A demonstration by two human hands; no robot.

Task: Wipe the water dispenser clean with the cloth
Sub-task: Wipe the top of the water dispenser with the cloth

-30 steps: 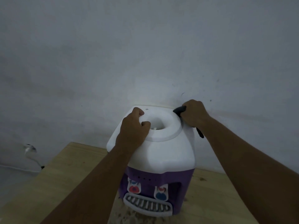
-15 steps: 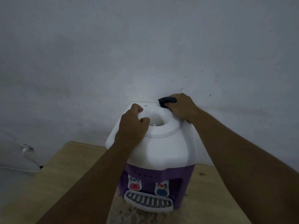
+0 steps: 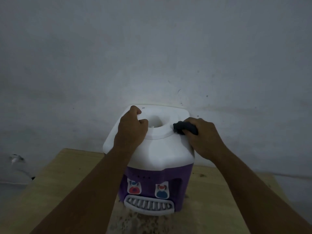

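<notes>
Against a bare grey wall (image 3: 152, 48), on our wooden table (image 3: 50, 183), stands the water dispenser (image 3: 162, 149), white on top and purple below. Our right hand (image 3: 204, 137) bunches the dark cloth (image 3: 184, 130) in curled fingers against the right side of its raised top ring. Our left hand (image 3: 130, 130) grips the ring's left rim, fingers hooked into the opening. Lower down, a red tap (image 3: 134, 189) and a blue tap (image 3: 162, 192) sit above the drip tray (image 3: 148, 205).

White-and-purple dispenser (image 3: 160, 149), black cloth (image 3: 184, 130), pale wood bench (image 3: 55, 183).
The dispenser's top is plain white and its body purple. On the front are a red tap (image 3: 134, 190) and a blue tap (image 3: 161, 194), each on white, above a white tray (image 3: 148, 205) with grey slats. The bench is light tan, speckled dark below the tray. The wall (image 3: 152, 48) is grey-white with a few dark marks.
</notes>
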